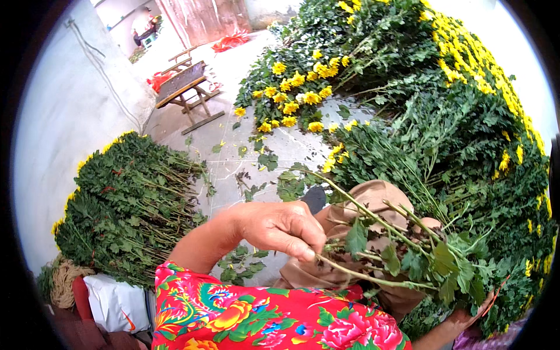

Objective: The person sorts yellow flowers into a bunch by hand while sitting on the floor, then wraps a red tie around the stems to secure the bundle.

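A bunch of chrysanthemum stems with green leaves lies across my lap, its cut ends toward the left. With thumb and forefinger, my left hand pinches the end of one stem. My right hand supports the same bunch from below at the lower right, its fingers partly hidden by leaves. A thin orange tie shows beside that hand. Brown trousers cover my knees, and a red floral garment covers my front.
Large heaps of yellow chrysanthemums rise ahead and right. Another stack lies left by the wall. A wooden stand is ahead; loose leaves litter the floor. A white bag sits lower left. A person sits far off.
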Tool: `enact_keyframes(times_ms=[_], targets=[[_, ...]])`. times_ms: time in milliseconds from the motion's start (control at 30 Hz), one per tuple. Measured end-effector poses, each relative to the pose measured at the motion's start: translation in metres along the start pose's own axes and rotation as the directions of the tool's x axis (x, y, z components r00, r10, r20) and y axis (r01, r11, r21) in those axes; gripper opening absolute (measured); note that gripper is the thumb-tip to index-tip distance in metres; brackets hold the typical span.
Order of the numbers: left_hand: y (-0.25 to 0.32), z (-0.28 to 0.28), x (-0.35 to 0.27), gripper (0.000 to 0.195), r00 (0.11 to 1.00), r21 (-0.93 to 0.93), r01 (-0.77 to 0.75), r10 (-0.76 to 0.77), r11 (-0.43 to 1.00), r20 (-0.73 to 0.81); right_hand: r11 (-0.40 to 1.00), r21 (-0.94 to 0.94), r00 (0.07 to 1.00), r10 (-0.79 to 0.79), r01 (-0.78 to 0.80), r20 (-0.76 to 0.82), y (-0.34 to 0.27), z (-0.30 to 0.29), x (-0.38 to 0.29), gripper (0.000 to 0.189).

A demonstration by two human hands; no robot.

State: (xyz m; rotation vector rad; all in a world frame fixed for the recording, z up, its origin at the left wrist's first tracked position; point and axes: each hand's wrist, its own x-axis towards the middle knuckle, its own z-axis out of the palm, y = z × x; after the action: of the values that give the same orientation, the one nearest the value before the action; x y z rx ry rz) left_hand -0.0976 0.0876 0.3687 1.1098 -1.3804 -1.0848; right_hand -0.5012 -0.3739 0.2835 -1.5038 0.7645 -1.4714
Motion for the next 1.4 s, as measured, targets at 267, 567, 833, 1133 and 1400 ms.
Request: enact_keyframes(times_ms=[267, 567, 833, 1133, 1400], targets=[[-0.027, 0.027, 0.017, 0.017, 0.542, 0.518, 0.116, 0.383, 0.847, -0.748, 0.994, -0.108, 1.0, 0.023, -0.023, -0.003, -0.002, 0.074, -0.027, 0.049], [-0.055, -0.024, -0.016, 0.025, -0.13, 0.249, -0.227, 0.224, 0.942, -0.966, 0.976, -0.13, 0.943, 0.204, -0.175, 0.262, 0.006, 0.168, -0.118, 0.049], [-0.129, -0.041, -0.098, 0.064, 0.128, 0.28, 0.732, 0.279, 0.621, -0.952, 0.994, -0.083, 0.994, -0.079, 0.073, -0.073, -0.049, 0.068, -0.04, 0.05], [-0.159, -0.084, 0.003, 0.035, 0.487, 0.199, 0.535, -0.107, 0.821, -0.867, 0.838, 0.545, 0.896, 0.251, -0.013, -0.365, -0.093, -0.04, -0.008, 0.038], [-0.101, -0.068, 0.196, 0.041, 0.94, 0.26, 0.316, -0.264, 0.912, -0.218, 0.916, 0.368, 0.748, 0.133, 0.157, -0.65, -0.149, -0.198, -0.042, 0.033]])
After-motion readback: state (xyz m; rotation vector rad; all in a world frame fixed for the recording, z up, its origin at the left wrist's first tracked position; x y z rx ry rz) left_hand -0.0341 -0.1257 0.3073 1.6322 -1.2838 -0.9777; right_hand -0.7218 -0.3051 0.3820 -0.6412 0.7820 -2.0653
